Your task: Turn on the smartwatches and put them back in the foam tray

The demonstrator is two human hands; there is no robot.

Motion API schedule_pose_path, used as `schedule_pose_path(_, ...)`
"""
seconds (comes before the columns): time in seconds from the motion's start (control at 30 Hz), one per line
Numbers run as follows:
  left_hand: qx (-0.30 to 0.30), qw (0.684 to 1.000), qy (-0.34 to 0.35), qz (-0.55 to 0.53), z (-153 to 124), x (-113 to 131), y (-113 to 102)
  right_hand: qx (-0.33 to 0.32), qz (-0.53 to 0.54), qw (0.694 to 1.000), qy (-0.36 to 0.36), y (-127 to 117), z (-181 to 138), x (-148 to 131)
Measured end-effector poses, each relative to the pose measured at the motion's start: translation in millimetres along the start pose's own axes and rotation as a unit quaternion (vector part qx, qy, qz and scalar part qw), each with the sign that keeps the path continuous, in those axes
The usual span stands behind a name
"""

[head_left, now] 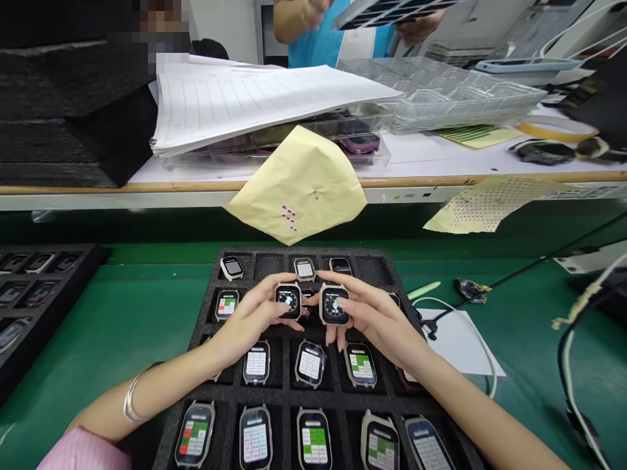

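Observation:
My left hand [257, 307] grips a smartwatch case [290, 297] without a strap, thumb on its lit screen, which shows a round clock face. A second smartwatch [331, 301] with a similar dial is held in my right hand [375, 310], thumb and fingertips around its case. Both watches are side by side, screens up, above a black foam tray [289, 395]. In the tray's compartments lie several more watches, such as one with green and white squares [314, 440] and one with a white grid [310, 363]. My hands hide part of the second row.
At the left stands another foam tray [93, 261] with watches. A shelf [196, 187] behind carries papers [255, 98] and clear plastic trays [455, 91]. Yellow sheets [304, 189] hang from its edge. Cables [571, 365] run along the right. A person in blue [318, 39] holds a tray beyond.

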State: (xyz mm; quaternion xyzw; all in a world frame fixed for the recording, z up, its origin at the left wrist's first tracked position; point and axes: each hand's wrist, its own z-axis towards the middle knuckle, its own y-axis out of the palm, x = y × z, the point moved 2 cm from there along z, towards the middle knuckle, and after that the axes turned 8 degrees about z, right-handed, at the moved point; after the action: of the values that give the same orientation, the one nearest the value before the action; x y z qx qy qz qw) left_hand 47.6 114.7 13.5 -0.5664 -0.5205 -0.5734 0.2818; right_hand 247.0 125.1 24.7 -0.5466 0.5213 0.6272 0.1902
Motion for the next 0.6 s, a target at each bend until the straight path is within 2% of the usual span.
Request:
schedule_pose_path(0.2,-0.006,1.0,0.029,0.001,0.2,-1.8,-2.0,-0.002,-0.018,1.0,-0.014,-1.8,-0.8,1.3)
schedule_pose_path(0.6,-0.01,0.999,0.043,0.018,0.5,-2.0,-1.4,0.004,-0.053,0.998,-0.037,-1.6,-0.7,-1.0)
